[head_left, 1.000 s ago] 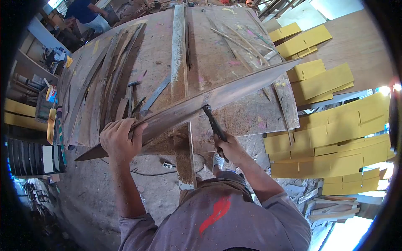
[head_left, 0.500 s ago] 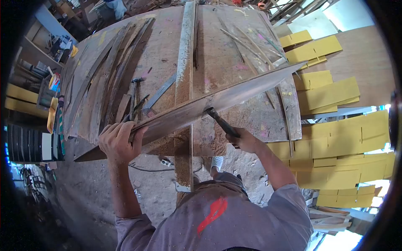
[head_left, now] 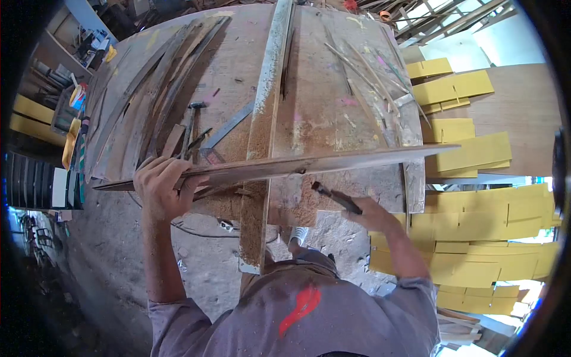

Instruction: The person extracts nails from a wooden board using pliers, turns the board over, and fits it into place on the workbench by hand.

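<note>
My left hand (head_left: 162, 185) is wrapped round the left part of a long, thin wooden board (head_left: 256, 171), thumb on the near side and fingers over the top. The board is held up above the workbench, its right end reaching past the bench edge. My right hand (head_left: 373, 214) is closed on a short dark-handled tool (head_left: 339, 199). Its blunt brownish tip points up and left, just below the board and apart from it. The tool's exact kind is unclear. A sawdust-covered wooden plank (head_left: 259, 140) runs lengthwise beneath the board.
On the workbench (head_left: 333, 128) lie a hammer (head_left: 191, 122), a metal-bladed square (head_left: 229, 125) and several wood strips (head_left: 172, 77). Sawdust covers parts of it. Slotted yellow panels (head_left: 476, 211) stand along the right. A cable (head_left: 205, 235) lies on the floor.
The board's right end has dropped, so the board is closer to level. My right hand has moved right and down, drawing the tool's tip away from the board.
</note>
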Demonstrator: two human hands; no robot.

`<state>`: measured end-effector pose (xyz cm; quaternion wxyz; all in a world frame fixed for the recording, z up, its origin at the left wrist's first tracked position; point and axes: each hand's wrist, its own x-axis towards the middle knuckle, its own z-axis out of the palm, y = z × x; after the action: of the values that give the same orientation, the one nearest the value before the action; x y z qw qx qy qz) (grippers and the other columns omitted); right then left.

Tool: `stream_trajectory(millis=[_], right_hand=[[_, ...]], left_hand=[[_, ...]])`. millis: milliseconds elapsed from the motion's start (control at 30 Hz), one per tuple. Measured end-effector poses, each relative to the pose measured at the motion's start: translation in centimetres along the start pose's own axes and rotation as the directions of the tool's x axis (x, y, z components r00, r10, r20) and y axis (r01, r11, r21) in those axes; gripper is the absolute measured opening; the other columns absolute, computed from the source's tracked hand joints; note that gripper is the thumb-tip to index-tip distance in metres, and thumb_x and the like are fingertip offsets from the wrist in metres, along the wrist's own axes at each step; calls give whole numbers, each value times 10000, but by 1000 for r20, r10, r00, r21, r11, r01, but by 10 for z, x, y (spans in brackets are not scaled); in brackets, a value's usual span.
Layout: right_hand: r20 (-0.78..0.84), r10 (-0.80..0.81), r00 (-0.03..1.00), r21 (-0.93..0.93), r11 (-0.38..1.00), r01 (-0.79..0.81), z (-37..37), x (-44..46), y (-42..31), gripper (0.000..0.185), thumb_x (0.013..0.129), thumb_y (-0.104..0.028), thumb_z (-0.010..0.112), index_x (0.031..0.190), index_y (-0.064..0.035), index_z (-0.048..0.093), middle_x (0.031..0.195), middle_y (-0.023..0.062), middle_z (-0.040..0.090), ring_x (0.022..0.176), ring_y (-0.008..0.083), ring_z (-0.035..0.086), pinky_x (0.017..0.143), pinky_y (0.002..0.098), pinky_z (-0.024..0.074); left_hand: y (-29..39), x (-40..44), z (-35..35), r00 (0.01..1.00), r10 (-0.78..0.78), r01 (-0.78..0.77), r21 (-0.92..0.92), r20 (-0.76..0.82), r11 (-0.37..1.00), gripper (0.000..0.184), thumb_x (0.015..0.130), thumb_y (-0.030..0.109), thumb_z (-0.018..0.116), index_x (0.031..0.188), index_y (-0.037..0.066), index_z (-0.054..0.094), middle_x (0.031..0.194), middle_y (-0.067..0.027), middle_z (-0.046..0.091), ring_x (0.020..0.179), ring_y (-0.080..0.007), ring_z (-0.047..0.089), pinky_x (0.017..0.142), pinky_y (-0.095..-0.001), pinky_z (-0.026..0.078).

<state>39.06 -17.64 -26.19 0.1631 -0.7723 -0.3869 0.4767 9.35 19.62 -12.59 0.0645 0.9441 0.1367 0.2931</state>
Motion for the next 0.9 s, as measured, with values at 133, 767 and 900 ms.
stream_trajectory(millis=[133, 767, 900], right_hand=[[10, 17, 1000, 290, 957, -19, 77, -18, 55, 557, 1027, -435, 641, 1413, -40, 569, 894, 137, 650, 873, 224, 634, 834, 389, 512], [-400, 56, 915, 462, 874, 149, 184, 65, -37, 502, 1039, -309, 606, 1467, -58, 531, 1110, 178, 698, 996, 265, 659, 918, 401, 511], [-468, 89, 879, 556, 803, 214, 206, 88, -36, 414, 1024, -330, 617, 1330, -51, 599, 993, 137, 683, 938, 249, 645, 868, 400, 518]], left_hand=[[1, 3, -1, 1000, -13, 13, 25, 7, 1000, 317, 727, 303, 887, 802, 52, 711, 734, -93, 717, 665, -287, 696, 665, -377, 511], [5, -3, -2, 999, 53, -53, 58, -2, 997, 363, 812, 384, 846, 831, 43, 721, 781, -100, 734, 710, -304, 710, 675, -399, 512], [7, -3, -5, 1000, 15, -16, 69, 5, 997, 388, 808, 413, 841, 824, 45, 721, 766, -105, 728, 688, -311, 701, 669, -403, 514]])
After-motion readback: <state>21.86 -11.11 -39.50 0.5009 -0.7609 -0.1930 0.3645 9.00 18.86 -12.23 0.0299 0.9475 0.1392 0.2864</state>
